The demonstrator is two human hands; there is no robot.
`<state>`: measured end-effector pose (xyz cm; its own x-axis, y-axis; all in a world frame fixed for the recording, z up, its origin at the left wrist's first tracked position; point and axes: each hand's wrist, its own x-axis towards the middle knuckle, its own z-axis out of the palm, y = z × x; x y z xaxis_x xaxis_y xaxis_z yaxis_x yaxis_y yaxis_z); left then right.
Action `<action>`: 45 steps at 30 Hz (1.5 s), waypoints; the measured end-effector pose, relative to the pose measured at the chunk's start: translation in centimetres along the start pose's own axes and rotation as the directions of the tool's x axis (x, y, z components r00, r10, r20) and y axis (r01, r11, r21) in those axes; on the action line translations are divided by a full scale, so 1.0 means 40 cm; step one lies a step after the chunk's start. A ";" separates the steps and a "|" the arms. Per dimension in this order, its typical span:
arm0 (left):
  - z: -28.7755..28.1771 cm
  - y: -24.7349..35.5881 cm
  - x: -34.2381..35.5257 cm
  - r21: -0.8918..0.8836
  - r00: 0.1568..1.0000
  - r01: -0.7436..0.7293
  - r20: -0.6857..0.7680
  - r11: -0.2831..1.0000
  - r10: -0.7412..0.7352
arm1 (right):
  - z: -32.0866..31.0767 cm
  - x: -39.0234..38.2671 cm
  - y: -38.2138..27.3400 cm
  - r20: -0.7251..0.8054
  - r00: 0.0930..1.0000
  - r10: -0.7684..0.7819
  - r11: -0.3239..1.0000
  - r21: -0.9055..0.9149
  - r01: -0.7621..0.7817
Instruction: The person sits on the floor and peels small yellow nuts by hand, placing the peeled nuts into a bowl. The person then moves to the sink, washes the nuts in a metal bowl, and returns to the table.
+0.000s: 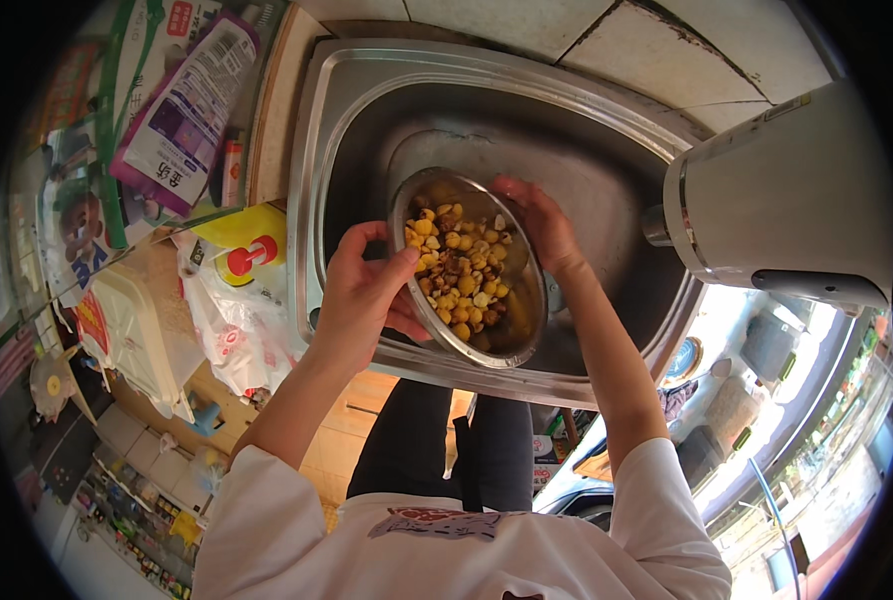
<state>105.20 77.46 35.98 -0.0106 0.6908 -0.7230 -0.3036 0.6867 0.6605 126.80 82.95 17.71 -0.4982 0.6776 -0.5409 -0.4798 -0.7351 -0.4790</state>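
A round metal bowl (514,352) is tilted over the sink (621,205), holding many small yellow and brown rounded pieces (463,262), like nuts or seeds, that look wet. My left hand (364,290) grips the bowl's left side, its thumb over the rim and its other fingers beneath. Against the far right side of the bowl lies my right hand (546,225), fingers curved along the rim, their tips partly hidden. Both hands keep the bowl up above the basin, nearer to its front left part.
A big grey-white appliance (781,190) juts over the sink's right edge. On the left, purple and white packages (188,115) lie on a glass surface, with a white plastic bag (231,320) and a lidded cream box (131,330) lower down. Tiles (666,55) border the far side.
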 end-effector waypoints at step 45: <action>0.100 0.128 -0.099 0.209 0.980 -0.184 -0.040 0.960 0.196 | 0.267 -0.085 0.064 0.506 0.734 -0.454 0.270 -0.706 0.654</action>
<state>107.49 79.14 43.05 -0.1079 0.8025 -0.5868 -0.0903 0.5799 0.8097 119.55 78.99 25.68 -0.5130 0.8413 0.1703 0.0544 0.2298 -0.9717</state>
